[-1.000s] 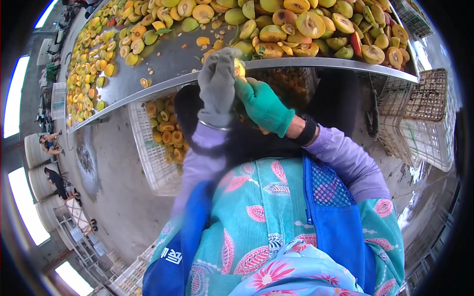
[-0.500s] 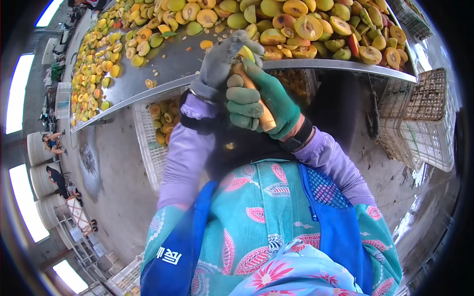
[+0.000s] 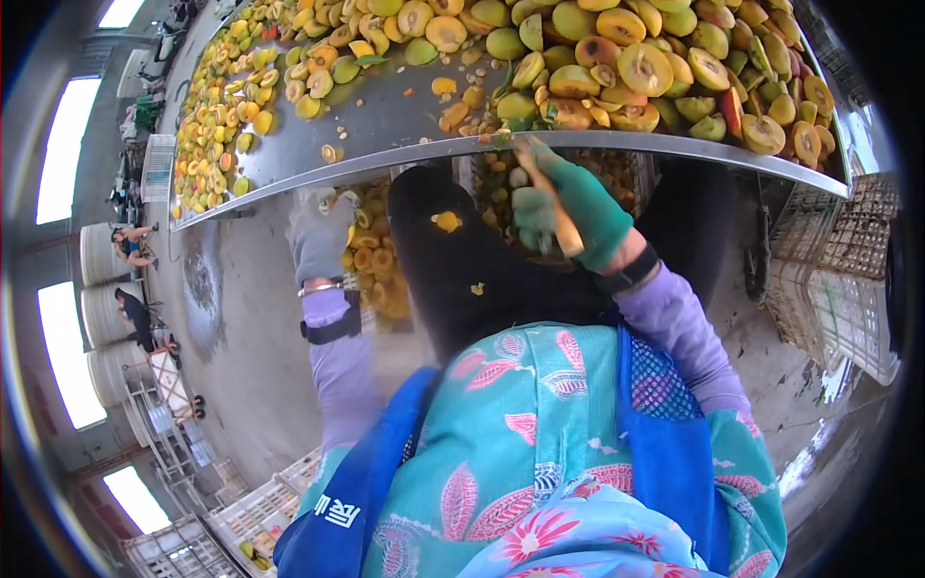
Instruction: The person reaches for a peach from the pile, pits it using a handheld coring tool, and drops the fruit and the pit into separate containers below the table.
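Note:
My right hand (image 3: pixel 583 212), in a green glove, is closed round a wooden-handled tool (image 3: pixel 557 207) just below the front edge of a metal table (image 3: pixel 395 156). The tool slants up toward that edge, and its working end does not show clearly. My left hand (image 3: pixel 323 236), in a grey glove, is low on the left beside a crate of fruit halves (image 3: pixel 376 260). Motion smears its fingers, so I cannot tell whether they hold anything. Cut yellow-green fruit (image 3: pixel 646 69) with exposed flesh is heaped on the table, with loose pits and scraps near the edge.
Fruit scraps (image 3: pixel 446 222) lie on my dark trousers. Another crate of fruit (image 3: pixel 493 193) stands under the table between my knees. Stacked plastic crates (image 3: pixel 833 279) are at the right. Far left, people (image 3: pixel 135 318) sit near large pale tanks (image 3: pixel 104 255).
My hands were together at the table edge around a yellow-green piece of fruit. The left has swung down and left to the crate; the right has moved slightly right, still gripping the wooden-handled tool.

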A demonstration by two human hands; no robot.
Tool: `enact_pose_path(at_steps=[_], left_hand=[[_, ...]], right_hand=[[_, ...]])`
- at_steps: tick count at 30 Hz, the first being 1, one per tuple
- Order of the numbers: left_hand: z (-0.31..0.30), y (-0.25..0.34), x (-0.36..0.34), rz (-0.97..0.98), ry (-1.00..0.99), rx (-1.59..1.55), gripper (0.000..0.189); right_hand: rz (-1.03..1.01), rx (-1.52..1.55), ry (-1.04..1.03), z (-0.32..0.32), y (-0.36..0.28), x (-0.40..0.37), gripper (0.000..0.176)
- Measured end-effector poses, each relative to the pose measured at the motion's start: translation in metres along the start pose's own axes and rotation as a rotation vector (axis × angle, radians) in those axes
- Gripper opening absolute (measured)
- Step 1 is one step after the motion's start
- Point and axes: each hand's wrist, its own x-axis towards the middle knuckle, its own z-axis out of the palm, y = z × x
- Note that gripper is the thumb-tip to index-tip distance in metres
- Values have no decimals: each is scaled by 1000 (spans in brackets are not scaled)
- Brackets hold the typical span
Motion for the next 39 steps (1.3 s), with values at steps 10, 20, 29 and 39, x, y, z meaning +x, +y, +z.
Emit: enact_pose_path(at_steps=[10,20,29,39], left_hand=[[68,242,154,139,-678,308,43],[41,143,92,129,-224,-1041,38],[39,204,63,279,11,-781,32],[29,215,57,361,169,-559,23]], right_hand=[[-415,-219,448,16,-5,-34,34],[-808,-1304,491,23,-12,16,39],[-876,-1751,588,38,3,13,44],[-925,-1913,589,35,8,13,43]])
